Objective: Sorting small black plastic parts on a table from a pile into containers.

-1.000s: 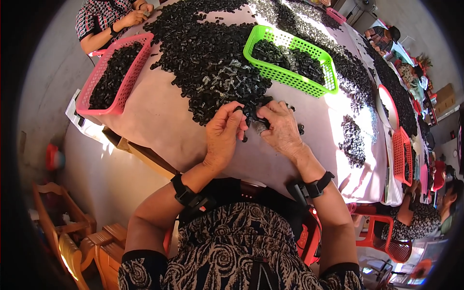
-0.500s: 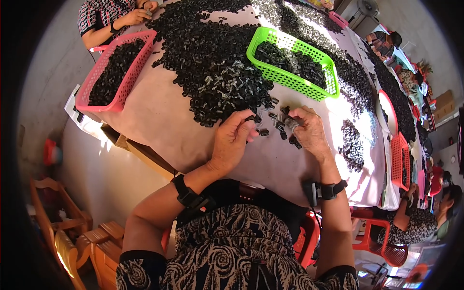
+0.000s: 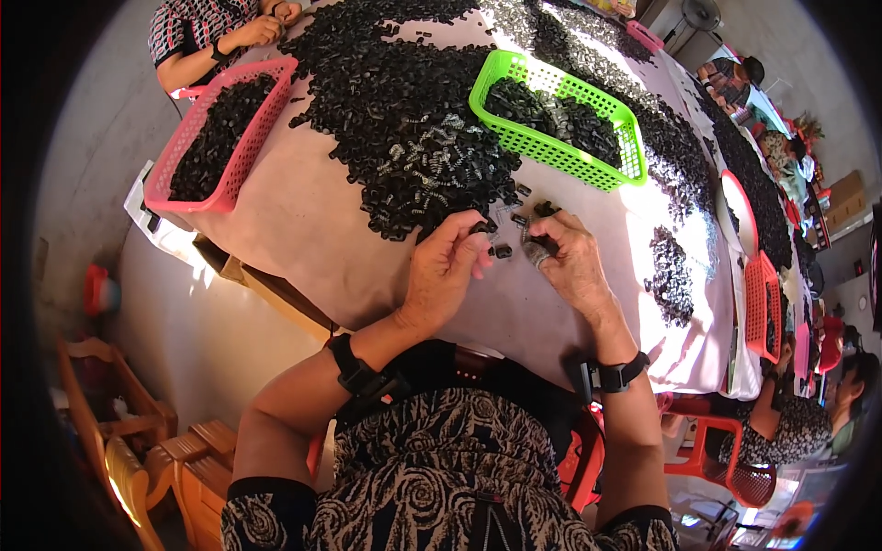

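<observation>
My left hand (image 3: 441, 275) is closed in a pinch, with a small black plastic piece (image 3: 480, 228) between thumb and fingertips. To its right, my right hand (image 3: 577, 266) curls over the table, its fingers closed on dark pieces (image 3: 544, 244) that they partly hide. Silvery coil shapes show at its fingertips. A few loose black pieces (image 3: 502, 251) lie between the two hands. Just beyond them spreads a large heap of black plastic pieces (image 3: 386, 119), with silvery springs (image 3: 432, 161) scattered on its near part.
A green basket (image 3: 551, 163) of black pieces stands beyond my right hand. A pink basket (image 3: 234, 174), also filled, sits at the table's left edge near another person's hands (image 3: 266, 29). More pieces, a red basket (image 3: 763, 308) and co-workers line the right side. Wooden chairs (image 3: 119, 432) stand lower left.
My right hand has moved left, closer to my left hand, and its fingers have curled over the pieces there. The left hand stays nearly in place with its black piece.
</observation>
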The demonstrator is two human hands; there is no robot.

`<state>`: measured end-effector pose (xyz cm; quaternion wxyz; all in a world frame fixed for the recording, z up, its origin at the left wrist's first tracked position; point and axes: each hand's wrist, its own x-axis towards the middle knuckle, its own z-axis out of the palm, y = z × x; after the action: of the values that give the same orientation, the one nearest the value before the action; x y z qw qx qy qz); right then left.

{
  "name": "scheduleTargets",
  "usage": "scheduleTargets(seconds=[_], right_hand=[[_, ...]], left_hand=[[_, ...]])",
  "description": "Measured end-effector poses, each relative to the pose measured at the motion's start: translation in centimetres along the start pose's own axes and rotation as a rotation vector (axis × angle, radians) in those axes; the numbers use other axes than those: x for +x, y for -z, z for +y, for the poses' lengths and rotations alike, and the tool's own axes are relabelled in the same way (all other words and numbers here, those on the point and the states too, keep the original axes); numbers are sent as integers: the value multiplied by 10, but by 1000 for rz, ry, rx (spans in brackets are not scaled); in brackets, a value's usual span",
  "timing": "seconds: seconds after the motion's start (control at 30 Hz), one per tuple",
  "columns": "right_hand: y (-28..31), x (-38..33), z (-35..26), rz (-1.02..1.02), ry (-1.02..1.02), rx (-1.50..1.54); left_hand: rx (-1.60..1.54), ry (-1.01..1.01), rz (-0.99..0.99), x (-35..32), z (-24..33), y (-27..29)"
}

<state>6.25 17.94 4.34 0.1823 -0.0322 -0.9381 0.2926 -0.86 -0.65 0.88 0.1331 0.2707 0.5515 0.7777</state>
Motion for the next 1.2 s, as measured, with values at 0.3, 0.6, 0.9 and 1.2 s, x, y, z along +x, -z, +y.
scheduleTargets(seconds=[0.3, 0.6, 0.9, 1.2], right_hand=[[23, -7, -3, -14, -134, 78], [-1, 5, -3, -72, 117, -123], [18, -5, -10, -132, 13, -51], [18, -4, -13, -139, 92, -53]], left_hand=[[29, 14, -65, -2, 0, -1], [8, 38, -43, -3, 0, 0], [10, 5, -34, -6, -5, -5], [101, 30, -140, -8, -1, -6]])
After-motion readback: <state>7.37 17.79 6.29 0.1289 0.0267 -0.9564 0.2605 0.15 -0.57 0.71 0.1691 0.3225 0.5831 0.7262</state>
